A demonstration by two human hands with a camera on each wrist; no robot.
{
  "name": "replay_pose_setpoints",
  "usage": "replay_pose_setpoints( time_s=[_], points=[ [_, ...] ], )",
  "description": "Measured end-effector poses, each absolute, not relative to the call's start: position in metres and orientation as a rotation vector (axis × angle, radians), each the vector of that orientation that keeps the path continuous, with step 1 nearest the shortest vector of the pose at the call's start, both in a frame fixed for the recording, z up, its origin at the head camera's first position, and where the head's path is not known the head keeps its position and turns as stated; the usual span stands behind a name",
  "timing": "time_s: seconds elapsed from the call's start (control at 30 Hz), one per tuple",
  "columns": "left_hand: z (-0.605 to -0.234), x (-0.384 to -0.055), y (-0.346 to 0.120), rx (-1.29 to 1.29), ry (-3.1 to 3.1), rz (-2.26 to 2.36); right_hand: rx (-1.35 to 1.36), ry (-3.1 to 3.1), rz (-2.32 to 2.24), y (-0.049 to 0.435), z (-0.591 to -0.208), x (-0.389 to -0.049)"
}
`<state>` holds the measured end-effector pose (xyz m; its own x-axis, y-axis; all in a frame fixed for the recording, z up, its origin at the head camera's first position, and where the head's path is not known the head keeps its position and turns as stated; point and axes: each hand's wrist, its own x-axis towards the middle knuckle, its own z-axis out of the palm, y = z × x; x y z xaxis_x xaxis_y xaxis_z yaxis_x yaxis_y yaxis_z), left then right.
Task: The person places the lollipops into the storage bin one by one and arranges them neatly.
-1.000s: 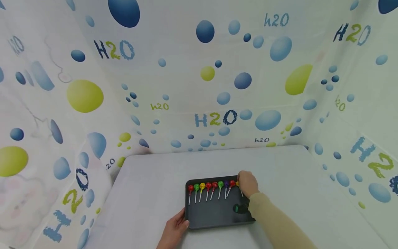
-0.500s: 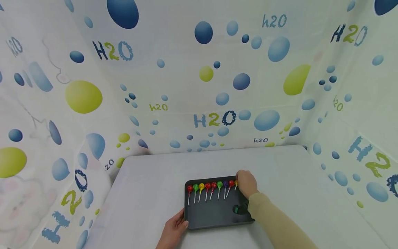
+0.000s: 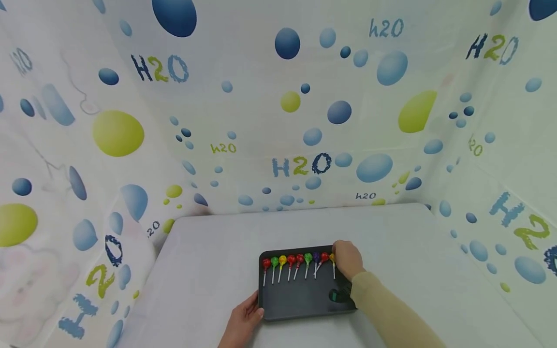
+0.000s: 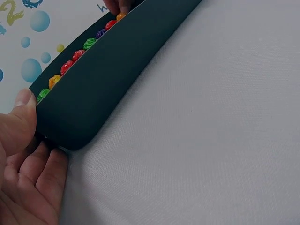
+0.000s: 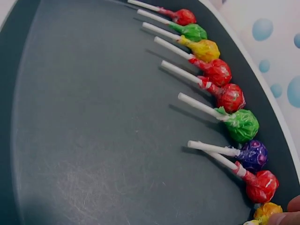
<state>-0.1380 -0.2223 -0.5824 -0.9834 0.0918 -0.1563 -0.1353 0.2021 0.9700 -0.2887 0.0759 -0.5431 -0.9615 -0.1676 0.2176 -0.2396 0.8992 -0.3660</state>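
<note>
A dark tray (image 3: 296, 302) holds a row of wrapped lollipops along its far side. My left hand (image 3: 241, 319) grips the tray's left side; in the left wrist view the thumb (image 4: 24, 98) lies on its wall and the curled fingers (image 4: 47, 173) reach under its corner. At the far right corner my right hand (image 3: 347, 257) pinches the yellow-orange lollipop (image 3: 333, 258) by its wrapped head, its white stick pointing toward me. Fingertips (image 5: 286, 218) show on that head (image 5: 268, 211) in the right wrist view. Beside it lies a red lollipop (image 5: 262, 186), its stick crossing that of a purple one (image 5: 253, 154).
Further along the row are green (image 5: 242, 125), red (image 5: 229, 97) and yellow (image 5: 205, 50) lollipops, sticks toward me. A white cloth covers the table (image 3: 209, 270). Printed curtains with bubbles (image 3: 339, 112) enclose it at the back and sides. A dark device (image 3: 341, 295) sits under the right wrist.
The yellow-orange lollipop's stick first slanted right, then showed only a short length slanting left, and now points nearly straight toward me. My left hand keeps its grip on the tray.
</note>
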Motion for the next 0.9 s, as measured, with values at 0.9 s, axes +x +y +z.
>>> replay_pose_setpoints(
  time_s=[0.9],
  points=[
    [-0.583,-0.142,-0.218,-0.1,2.272,1.83,0.287,-2.848,0.683,0.084,-0.532,-0.284]
  ],
)
